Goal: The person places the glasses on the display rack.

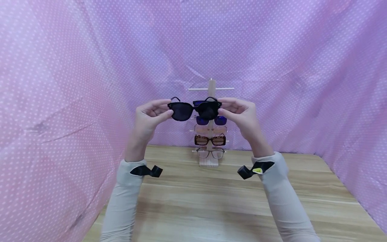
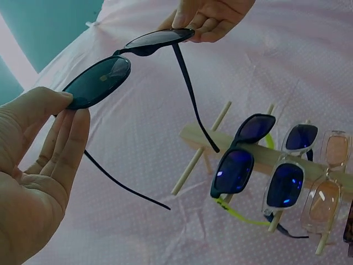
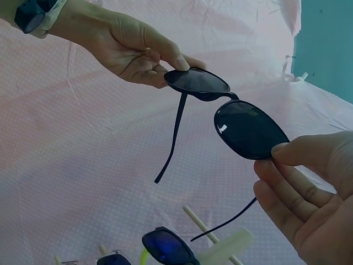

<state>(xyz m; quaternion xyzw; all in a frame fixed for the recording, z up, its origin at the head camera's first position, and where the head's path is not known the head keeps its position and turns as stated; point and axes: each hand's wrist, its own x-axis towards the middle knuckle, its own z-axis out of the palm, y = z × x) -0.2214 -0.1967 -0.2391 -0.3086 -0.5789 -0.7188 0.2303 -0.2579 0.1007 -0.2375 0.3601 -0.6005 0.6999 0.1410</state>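
Observation:
Between both hands is a pair of black sunglasses [image 1: 182,111] with dark lenses, its arms unfolded and pointing toward the display stand. My left hand [image 1: 147,116] pinches one outer edge of the frame between thumb and fingers. At the opposite edge my right hand [image 1: 240,114] pinches it the same way. Behind the sunglasses rises a wooden display stand [image 1: 212,86]; its top rod [image 1: 225,88] carries no glasses. In the left wrist view, blue-lensed sunglasses with yellow-green arms [image 2: 234,172] hang on the rod below, partly hidden by the held pair in the head view.
Lower on the stand hang clear-framed blue sunglasses [image 1: 220,120], pale tinted glasses [image 1: 220,129], tortoiseshell glasses [image 1: 197,140] and thin-framed clear glasses [image 1: 217,154]. The stand's base rests on a wood-grain table [image 1: 193,201]. Pink dotted cloth [image 1: 272,50] surrounds the back and sides.

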